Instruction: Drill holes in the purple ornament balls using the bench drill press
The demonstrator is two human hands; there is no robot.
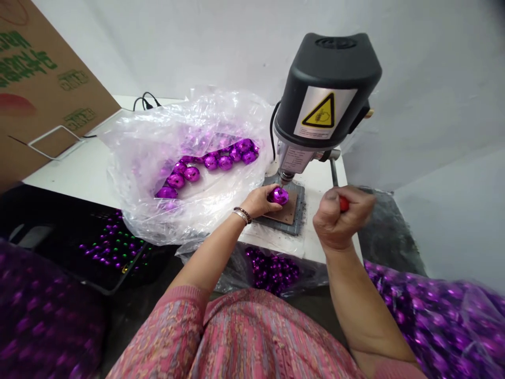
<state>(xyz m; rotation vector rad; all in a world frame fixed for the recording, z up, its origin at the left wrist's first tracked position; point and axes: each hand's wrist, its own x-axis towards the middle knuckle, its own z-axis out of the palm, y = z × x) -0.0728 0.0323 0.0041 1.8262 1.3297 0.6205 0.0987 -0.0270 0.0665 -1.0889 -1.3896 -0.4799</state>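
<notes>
My left hand (261, 201) grips a shiny purple ball (280, 196) between thumb and fingers, on a brown board (284, 215) over the grey base plate (302, 202) of a bench drill press (315, 100). Directly above the ball is the drill chuck (285, 177); whether the bit touches the ball I cannot tell. The fingers of my right hand (340, 216) are wrapped round the red knob (344, 203) of the press's feed lever (334, 171). Left of the press, a clear plastic bag (138, 147) lies open with several purple balls (224, 162) inside.
A printed cardboard box (47, 89) stands at the left of the white table (79, 181). Bags of purple balls sit below at right (445, 321) and left (43, 316). More balls (272, 271) lie under the front edge. A black cable (147, 101) runs along the back.
</notes>
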